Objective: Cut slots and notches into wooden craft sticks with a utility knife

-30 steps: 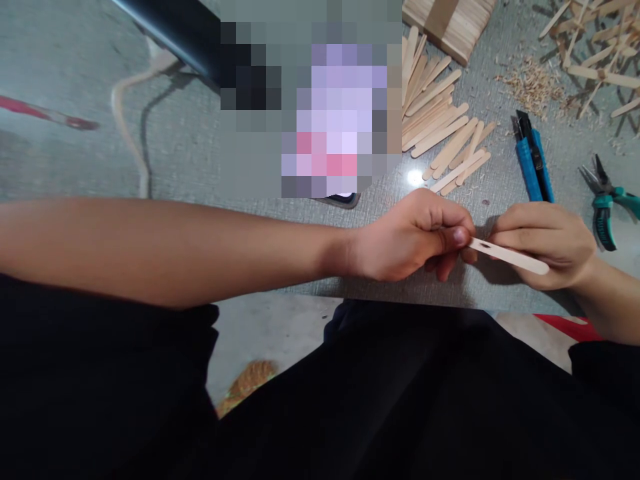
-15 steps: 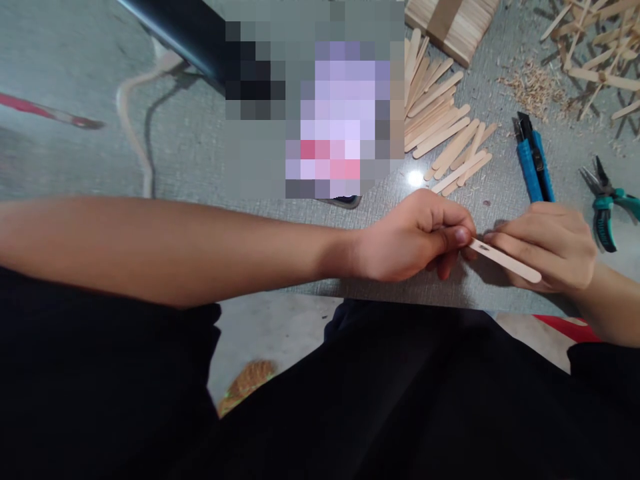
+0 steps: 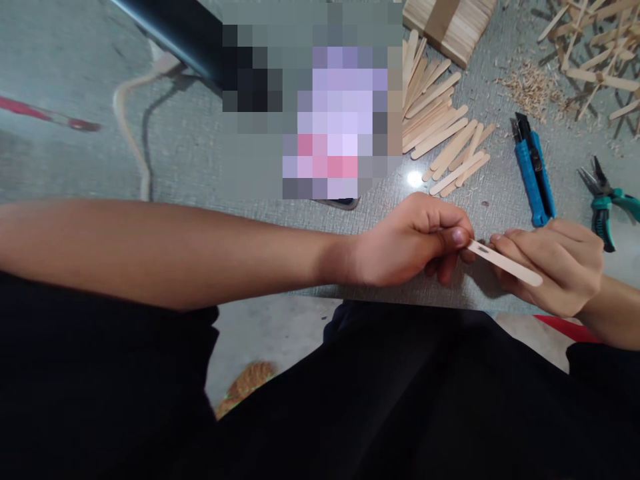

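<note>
Above the table's front edge, my left hand (image 3: 417,240) pinches one end of a wooden craft stick (image 3: 515,267) between thumb and bent forefinger. The stick slants down to the right, and a small dark slot shows near the pinched end. My right hand (image 3: 565,263) is closed just behind the stick, its curled fingertips close to the slotted part. Whatever those fingers hold, if anything, is hidden. Past the right knuckles lies a blue utility knife (image 3: 535,173) with its blade end pointing away. Pliers with teal grips (image 3: 603,223) rest further right.
Loose craft sticks (image 3: 440,127) are heaped beyond my hands, beside a banded bundle of sticks (image 3: 470,33). Wood shavings (image 3: 533,87) and a stick lattice (image 3: 600,77) are at the far right. A blurred-out patch covers a phone-like object (image 3: 345,203); a pale cable (image 3: 133,137) lies left.
My right hand has moved slightly down and toward me, uncovering the near end of the utility knife. The left hand keeps its pinch on the craft stick, almost still.
</note>
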Demonstrator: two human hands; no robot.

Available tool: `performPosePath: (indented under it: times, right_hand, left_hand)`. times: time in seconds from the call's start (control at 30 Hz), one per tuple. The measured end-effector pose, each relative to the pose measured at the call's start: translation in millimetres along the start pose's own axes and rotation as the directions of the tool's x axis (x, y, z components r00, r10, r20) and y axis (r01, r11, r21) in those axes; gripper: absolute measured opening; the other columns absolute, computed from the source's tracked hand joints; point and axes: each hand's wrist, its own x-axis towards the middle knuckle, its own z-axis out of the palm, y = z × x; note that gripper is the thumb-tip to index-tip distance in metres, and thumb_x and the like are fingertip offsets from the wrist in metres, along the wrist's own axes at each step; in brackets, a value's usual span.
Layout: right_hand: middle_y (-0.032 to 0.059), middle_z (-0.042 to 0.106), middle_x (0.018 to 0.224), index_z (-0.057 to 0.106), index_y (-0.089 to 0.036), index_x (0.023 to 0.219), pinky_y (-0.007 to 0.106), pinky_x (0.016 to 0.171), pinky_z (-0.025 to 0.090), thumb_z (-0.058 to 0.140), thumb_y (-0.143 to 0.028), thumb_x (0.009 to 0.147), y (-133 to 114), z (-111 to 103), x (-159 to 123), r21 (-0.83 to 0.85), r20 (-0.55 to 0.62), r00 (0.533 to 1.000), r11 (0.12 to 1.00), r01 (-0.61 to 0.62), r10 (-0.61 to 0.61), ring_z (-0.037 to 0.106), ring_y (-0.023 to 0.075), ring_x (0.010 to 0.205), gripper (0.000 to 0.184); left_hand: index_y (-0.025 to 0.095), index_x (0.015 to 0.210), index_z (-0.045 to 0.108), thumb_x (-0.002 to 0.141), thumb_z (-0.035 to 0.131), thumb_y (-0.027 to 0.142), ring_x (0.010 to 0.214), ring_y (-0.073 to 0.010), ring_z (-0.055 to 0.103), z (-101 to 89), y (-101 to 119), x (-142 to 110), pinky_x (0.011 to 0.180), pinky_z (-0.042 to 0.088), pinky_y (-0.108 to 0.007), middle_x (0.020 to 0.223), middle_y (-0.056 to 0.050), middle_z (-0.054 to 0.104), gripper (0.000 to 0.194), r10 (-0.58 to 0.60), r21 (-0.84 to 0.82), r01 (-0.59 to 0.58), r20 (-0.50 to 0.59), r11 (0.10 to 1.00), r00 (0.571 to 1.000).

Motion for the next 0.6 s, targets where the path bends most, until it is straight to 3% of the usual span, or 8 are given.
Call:
performPosePath:
  times: [0.17, 0.3, 0.4, 0.53, 0.6]
  right_hand:
    - [0.0009, 0.077, 0.075, 0.077, -0.025, 0.086, 0.034, 0.037, 0.037, 0.082, -0.018, 0.097, -3.2, 8.8, -3.7, -0.094, -0.127, 0.992, 0.995, -0.036, 0.023, 0.064, 0.0155, 0.055, 0.014]
    - [-0.0013, 0.079, 0.079, 0.076, -0.025, 0.09, 0.032, 0.039, 0.039, 0.085, -0.02, 0.095, -0.8, 6.2, -3.4, -0.078, -0.048, 0.999, 0.997, -0.023, 0.019, 0.066, 0.0138, 0.058, 0.012]
    - [-0.0015, 0.078, 0.08, 0.075, -0.022, 0.098, 0.03, 0.043, 0.041, 0.076, -0.024, 0.102, 1.9, 3.9, -0.5, -0.016, -0.027, 0.999, 0.999, -0.028, 0.028, 0.065, 0.0122, 0.059, 0.004]
    - [-0.0002, 0.074, 0.077, 0.074, -0.019, 0.101, 0.032, 0.046, 0.042, 0.075, -0.023, 0.104, 0.8, 7.2, 2.6, 0.062, -0.01, 0.991, 0.989, -0.135, 0.136, 0.058, 0.0117, 0.055, 0.004]
    - [0.0015, 0.076, 0.08, 0.073, -0.02, 0.103, 0.031, 0.051, 0.048, 0.073, -0.023, 0.105, -0.5, 9.2, 3.7, 0.168, 0.025, 0.982, 0.968, -0.188, 0.187, 0.063, 0.0135, 0.059, 0.004]
  left_hand:
    - [0.019, 0.077, 0.061, 0.106, 0.07, 0.034, 0.047, -0.0091, 0.052, 1.1, 2.9, -0.3, 0.048, 0.043, -0.018, 0.055, 0.002, 0.064, 0.034, -0.014, -0.012, 0.014, -0.002, 1.0, 1.0]
    - [0.018, 0.078, 0.062, 0.107, 0.069, 0.031, 0.046, -0.0088, 0.052, 1.1, 2.7, -0.2, 0.048, 0.044, -0.017, 0.055, 0.002, 0.063, 0.033, -0.035, -0.027, 0.035, 0.004, 0.999, 0.999]
    - [0.017, 0.078, 0.063, 0.108, 0.071, 0.034, 0.047, -0.0087, 0.054, 0.0, 1.2, 0.2, 0.049, 0.044, -0.017, 0.054, 0.002, 0.062, 0.034, -0.034, -0.034, 0.034, 0.004, 0.999, 0.999]
    - [0.016, 0.079, 0.064, 0.105, 0.079, 0.046, 0.047, -0.0091, 0.057, -0.8, -0.6, 1.4, 0.047, 0.042, -0.016, 0.055, 0.001, 0.062, 0.042, -0.017, -0.031, 0.017, -0.006, 0.999, 1.0]
    - [0.015, 0.08, 0.065, 0.103, 0.082, 0.047, 0.047, -0.0085, 0.058, -0.4, -0.6, 2.3, 0.046, 0.042, -0.016, 0.059, 0.001, 0.065, 0.042, -0.008, -0.049, 0.007, -0.016, 0.999, 1.0]
